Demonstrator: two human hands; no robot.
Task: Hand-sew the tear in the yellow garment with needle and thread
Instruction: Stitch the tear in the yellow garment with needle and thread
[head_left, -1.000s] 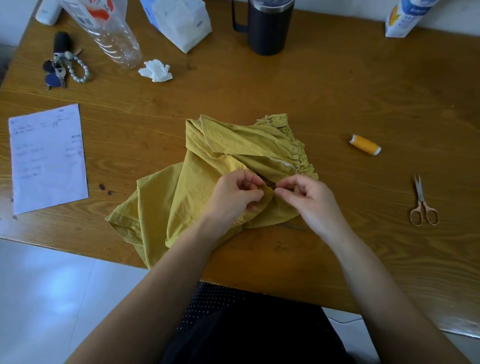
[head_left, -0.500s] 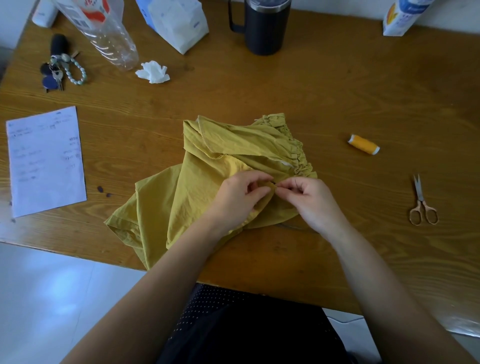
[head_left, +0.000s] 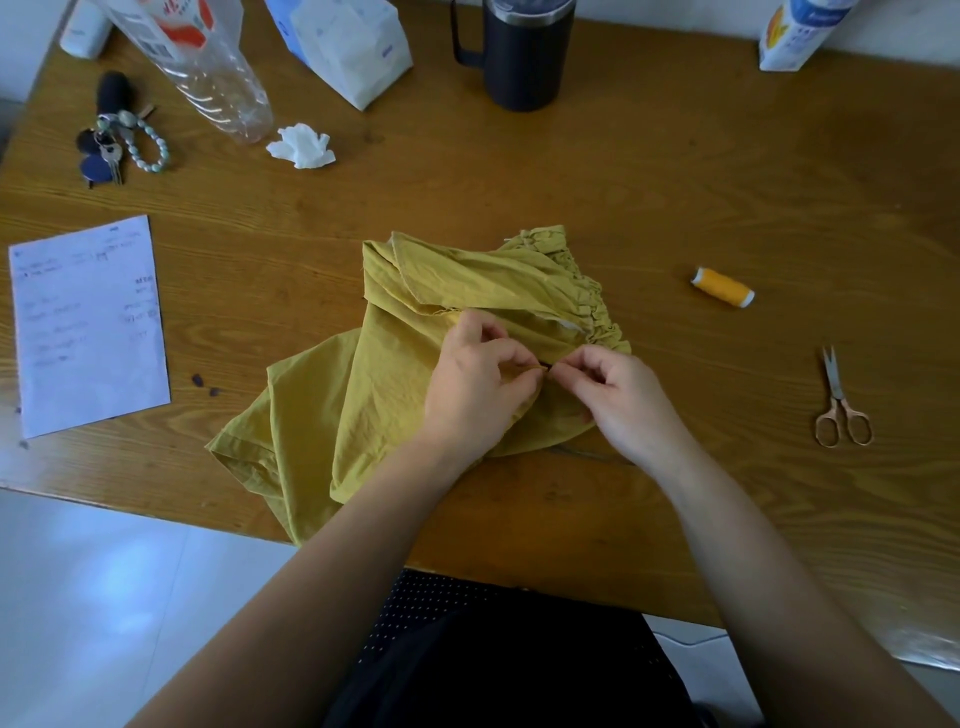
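Note:
A crumpled yellow garment (head_left: 363, 379) with a gathered waistband lies in the middle of the wooden table (head_left: 649, 197). My left hand (head_left: 480, 382) pinches a fold of its fabric. My right hand (head_left: 621, 392) has its fingertips pinched together right against the left thumb, where a small dark spot shows between them. The needle and thread are too thin to make out. A spool of orange-yellow thread (head_left: 723, 287) lies to the right of the garment, and small scissors (head_left: 840, 405) lie further right.
A sheet of paper (head_left: 88, 322) lies at the left, keys with a bead ring (head_left: 117, 148) at the far left. At the back stand a plastic bottle (head_left: 208, 67), a white bag (head_left: 348, 47), a crumpled tissue (head_left: 302, 147), a dark mug (head_left: 522, 52) and a carton (head_left: 795, 31).
Both hands have closed in on each other over the same spot of fabric; the fingertips now meet. The garment has barely shifted.

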